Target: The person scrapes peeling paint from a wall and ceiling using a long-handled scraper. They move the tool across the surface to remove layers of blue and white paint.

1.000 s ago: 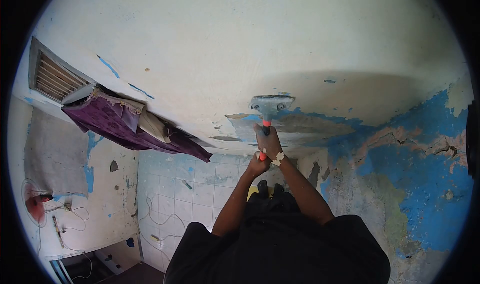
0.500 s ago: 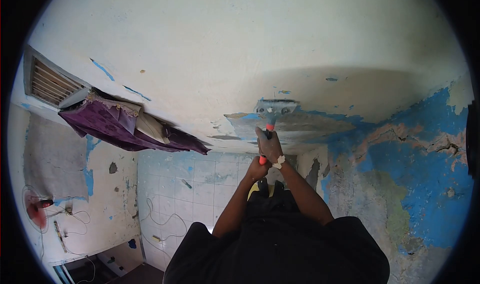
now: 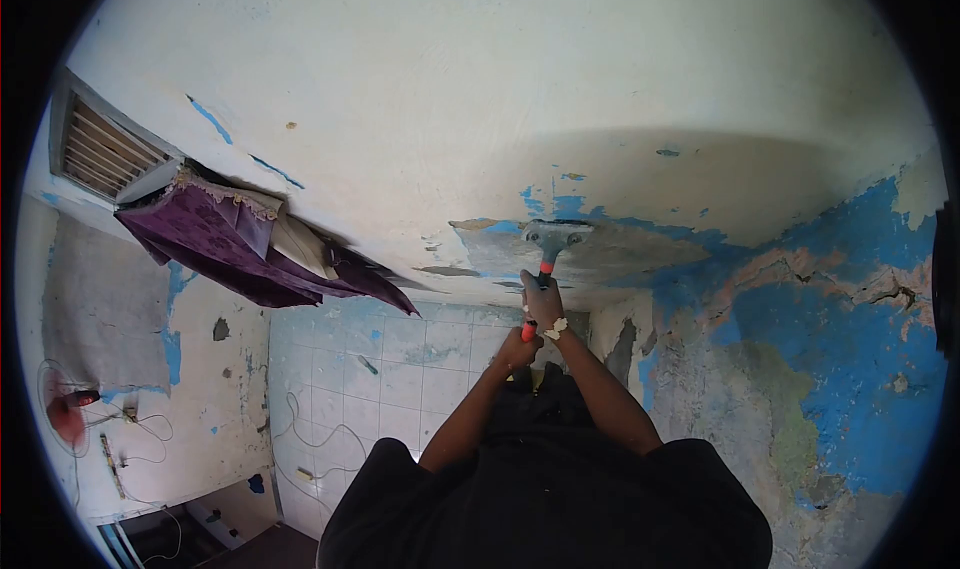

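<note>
A long-handled wall scraper [image 3: 547,256] with a wide grey head and red-and-black grip is held out in front of me. Its blade rests against the wall, at a patch of bare grey and blue where the cream paint [image 3: 400,89] has come off. My right hand [image 3: 543,301] wraps round the upper handle, just below the head. Lower down, my left hand [image 3: 517,350] is closed round the handle's end. A pale band or scrap sits at the right wrist.
A purple curtain [image 3: 230,239] hangs at left below a slatted vent [image 3: 105,149]. Blue peeling paint and a crack mark the right wall [image 3: 850,369]. A cable [image 3: 340,431] lies on the tiled floor [image 3: 400,389]. A red fan [image 3: 68,417] stands far left.
Both hands have drawn the scraper down towards me. More blue now shows above the blade, where cream paint was before.
</note>
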`<act>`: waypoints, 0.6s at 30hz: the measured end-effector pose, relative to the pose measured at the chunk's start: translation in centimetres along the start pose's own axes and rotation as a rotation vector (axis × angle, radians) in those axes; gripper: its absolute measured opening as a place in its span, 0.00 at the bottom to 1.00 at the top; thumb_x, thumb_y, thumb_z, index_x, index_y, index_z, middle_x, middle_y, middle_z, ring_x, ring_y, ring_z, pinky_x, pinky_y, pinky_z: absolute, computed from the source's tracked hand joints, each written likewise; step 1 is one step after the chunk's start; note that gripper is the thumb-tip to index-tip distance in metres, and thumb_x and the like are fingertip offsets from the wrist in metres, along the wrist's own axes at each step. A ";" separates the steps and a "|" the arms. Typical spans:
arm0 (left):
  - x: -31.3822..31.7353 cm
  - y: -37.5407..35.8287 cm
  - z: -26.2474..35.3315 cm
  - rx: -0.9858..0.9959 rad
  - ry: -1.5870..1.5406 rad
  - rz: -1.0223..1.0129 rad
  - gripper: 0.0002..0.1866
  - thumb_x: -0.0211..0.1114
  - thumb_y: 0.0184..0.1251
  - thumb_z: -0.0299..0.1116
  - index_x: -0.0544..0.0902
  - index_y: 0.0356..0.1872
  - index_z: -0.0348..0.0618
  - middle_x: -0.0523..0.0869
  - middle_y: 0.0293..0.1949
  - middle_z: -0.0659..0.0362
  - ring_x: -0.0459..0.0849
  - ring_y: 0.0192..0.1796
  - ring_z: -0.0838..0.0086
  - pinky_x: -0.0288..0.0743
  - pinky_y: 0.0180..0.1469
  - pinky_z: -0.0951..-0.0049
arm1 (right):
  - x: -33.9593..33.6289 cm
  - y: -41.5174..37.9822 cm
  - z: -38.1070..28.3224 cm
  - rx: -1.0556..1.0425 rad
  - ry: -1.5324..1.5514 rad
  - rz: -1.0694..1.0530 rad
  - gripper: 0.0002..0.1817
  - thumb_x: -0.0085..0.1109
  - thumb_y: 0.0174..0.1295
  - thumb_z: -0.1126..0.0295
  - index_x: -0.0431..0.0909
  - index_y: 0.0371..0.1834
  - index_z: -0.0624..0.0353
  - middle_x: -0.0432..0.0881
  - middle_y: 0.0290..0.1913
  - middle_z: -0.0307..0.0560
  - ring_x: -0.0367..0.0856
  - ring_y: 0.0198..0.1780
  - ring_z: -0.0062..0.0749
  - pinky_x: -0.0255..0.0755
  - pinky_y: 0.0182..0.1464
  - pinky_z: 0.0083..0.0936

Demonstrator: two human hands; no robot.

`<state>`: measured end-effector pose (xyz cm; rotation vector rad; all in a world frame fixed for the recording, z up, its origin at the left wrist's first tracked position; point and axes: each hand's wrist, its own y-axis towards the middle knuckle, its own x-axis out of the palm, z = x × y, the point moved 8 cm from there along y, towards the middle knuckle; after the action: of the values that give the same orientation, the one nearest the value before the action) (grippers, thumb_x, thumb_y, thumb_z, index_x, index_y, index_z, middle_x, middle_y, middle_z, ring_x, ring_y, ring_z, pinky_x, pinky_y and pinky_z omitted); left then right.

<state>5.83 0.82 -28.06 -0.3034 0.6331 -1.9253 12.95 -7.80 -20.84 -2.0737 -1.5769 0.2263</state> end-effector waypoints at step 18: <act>-3.3 1.1 13.4 0.347 0.160 0.069 0.17 0.60 0.48 0.38 0.77 0.21 0.28 0.79 0.19 0.43 0.81 0.26 0.62 0.71 0.32 0.61 | 2.4 -1.6 -12.1 -0.208 -0.061 -0.095 0.28 0.54 0.63 0.54 0.59 0.08 0.50 0.58 0.06 0.34 0.57 0.07 0.22 0.52 0.12 0.23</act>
<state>14.46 -0.46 -17.33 0.0909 0.3957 -1.9643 17.60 -8.91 -9.31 -2.1569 -1.7975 0.0954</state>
